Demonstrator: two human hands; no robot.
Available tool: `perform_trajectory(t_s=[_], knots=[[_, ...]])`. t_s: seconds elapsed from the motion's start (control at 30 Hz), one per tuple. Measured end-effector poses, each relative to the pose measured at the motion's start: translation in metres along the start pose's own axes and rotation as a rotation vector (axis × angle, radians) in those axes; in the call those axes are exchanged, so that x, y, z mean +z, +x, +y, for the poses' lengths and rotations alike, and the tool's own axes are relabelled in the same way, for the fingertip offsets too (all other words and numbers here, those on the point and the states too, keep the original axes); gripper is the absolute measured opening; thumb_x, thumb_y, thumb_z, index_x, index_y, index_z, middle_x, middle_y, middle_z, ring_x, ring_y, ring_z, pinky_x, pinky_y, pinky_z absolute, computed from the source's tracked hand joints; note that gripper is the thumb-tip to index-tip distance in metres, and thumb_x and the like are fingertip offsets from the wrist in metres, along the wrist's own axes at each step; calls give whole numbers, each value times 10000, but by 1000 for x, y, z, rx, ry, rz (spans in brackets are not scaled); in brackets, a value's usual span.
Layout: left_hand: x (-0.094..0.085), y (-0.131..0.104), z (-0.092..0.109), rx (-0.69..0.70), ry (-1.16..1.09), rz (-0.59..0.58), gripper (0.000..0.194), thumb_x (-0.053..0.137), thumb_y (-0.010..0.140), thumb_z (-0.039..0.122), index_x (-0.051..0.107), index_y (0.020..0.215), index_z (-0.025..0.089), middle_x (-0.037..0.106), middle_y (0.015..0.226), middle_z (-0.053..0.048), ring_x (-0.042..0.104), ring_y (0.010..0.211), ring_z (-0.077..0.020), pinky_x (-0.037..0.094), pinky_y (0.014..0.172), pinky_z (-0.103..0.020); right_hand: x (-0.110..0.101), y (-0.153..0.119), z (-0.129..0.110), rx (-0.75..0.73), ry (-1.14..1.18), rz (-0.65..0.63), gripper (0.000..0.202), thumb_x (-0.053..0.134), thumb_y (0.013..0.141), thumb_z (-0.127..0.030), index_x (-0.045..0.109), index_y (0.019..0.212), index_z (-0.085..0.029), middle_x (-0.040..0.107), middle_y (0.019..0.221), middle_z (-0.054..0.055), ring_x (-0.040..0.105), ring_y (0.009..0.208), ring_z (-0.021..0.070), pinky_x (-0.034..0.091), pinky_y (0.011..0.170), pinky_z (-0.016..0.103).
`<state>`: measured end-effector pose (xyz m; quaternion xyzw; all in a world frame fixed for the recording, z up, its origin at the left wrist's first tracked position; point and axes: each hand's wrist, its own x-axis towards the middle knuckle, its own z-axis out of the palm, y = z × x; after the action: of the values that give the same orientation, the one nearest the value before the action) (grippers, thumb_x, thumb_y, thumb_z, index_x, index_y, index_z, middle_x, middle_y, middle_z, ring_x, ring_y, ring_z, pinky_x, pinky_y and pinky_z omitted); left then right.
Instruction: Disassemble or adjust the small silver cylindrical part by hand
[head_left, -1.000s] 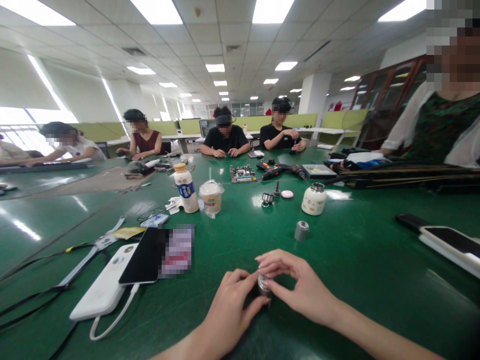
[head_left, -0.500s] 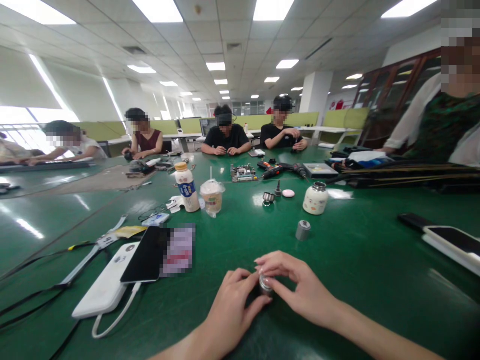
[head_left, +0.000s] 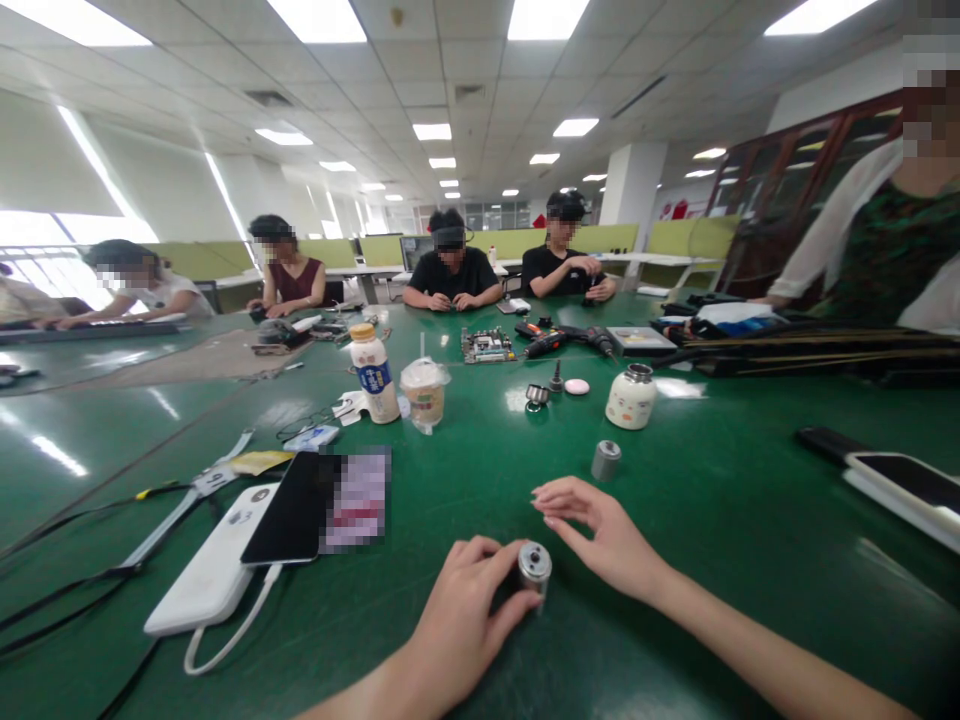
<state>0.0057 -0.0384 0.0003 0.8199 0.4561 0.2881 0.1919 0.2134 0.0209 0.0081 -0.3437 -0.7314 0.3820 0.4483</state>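
Observation:
Between the thumb and fingers of my left hand [head_left: 469,600] stands a small silver metal cylinder [head_left: 535,565], upright on the table. Its round top face shows a centre hole and smaller holes around it. My right hand [head_left: 589,530] hovers just to the right and beyond it, fingers apart from the thumb, with nothing visible in it. A second grey metal cylinder [head_left: 607,461] rests beyond my right hand, apart from it. Further off lie a shiny metal ring-shaped part [head_left: 536,396], a dark pointed part [head_left: 556,377] and a pink oval piece [head_left: 577,387].
A cream jar [head_left: 631,398] stands at the right, a drink bottle [head_left: 374,376] and plastic cup [head_left: 424,393] at the left. A phone [head_left: 292,510] lies over a cabled white power bank [head_left: 214,565]. Circuit board [head_left: 487,346] and power drill [head_left: 555,340] lie further back; several people sit beyond.
My right hand has come off the metal cylinder and moved up and to the right, uncovering its top face. My left hand keeps its hold.

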Motion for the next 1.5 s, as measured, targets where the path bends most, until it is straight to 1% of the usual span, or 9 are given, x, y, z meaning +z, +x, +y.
perform_trajectory(t_s=[0.17,0.37,0.47,0.6,0.7,0.8,1.1,1.27,1.5], knots=[[0,-1,-1,-9,7,-3,338,656,892,272,606,1227,279,649,1050,-58,585,958,-243,489,870,-399,-2,-2,18,36,-47,-120,172,615,867,-160,649,1031,-197,691,1030,58,684,977,198,568,930,402],[1,0,-2,6,25,17,348,665,883,278,614,1227,275,658,1036,-62,595,943,-242,501,859,-389,-1,-3,21,80,-13,-104,165,666,858,-238,656,1018,-199,707,1014,53,692,973,206,569,931,408],[1,-1,-2,7,26,21,344,670,879,281,616,1219,281,660,1031,-56,597,936,-241,504,851,-384,1,-1,14,105,56,-44,170,693,839,-268,644,983,-192,718,989,53,704,961,208,574,922,406],[1,-2,-2,10,16,18,336,667,884,281,612,1216,285,657,1028,-50,591,939,-239,499,853,-383,6,-1,-10,57,177,42,173,712,826,-247,628,972,-207,725,1008,58,699,997,210,566,931,380],[1,-1,-2,14,9,11,328,659,892,288,609,1216,278,652,1036,-54,587,950,-242,493,860,-389,10,-5,-29,17,185,0,127,682,843,-206,637,962,-216,719,999,51,695,995,202,571,914,360],[1,-1,-2,11,4,3,315,656,894,279,612,1206,273,650,1042,-55,586,959,-245,486,866,-397,14,-11,-40,5,143,-65,97,637,857,-167,650,936,-219,711,1005,46,692,981,191,575,899,346],[2,-1,-2,16,-24,9,317,663,889,247,605,1199,279,646,1031,-46,581,957,-242,482,860,-395,20,-13,-40,-17,63,-94,128,585,867,-124,655,905,-224,705,1003,37,683,967,182,572,865,329],[3,-1,-3,13,-27,13,321,661,890,258,604,1205,277,646,1036,-48,582,957,-240,486,858,-388,19,-13,-43,-50,17,-120,190,608,831,-85,648,956,-221,689,1029,38,677,959,182,571,869,338],[2,0,-3,19,-14,15,328,662,888,266,601,1210,285,646,1041,-44,583,966,-240,485,867,-388,20,-14,-43,-32,1,-69,184,620,817,-80,652,928,-223,706,998,31,691,924,178,588,823,315]])
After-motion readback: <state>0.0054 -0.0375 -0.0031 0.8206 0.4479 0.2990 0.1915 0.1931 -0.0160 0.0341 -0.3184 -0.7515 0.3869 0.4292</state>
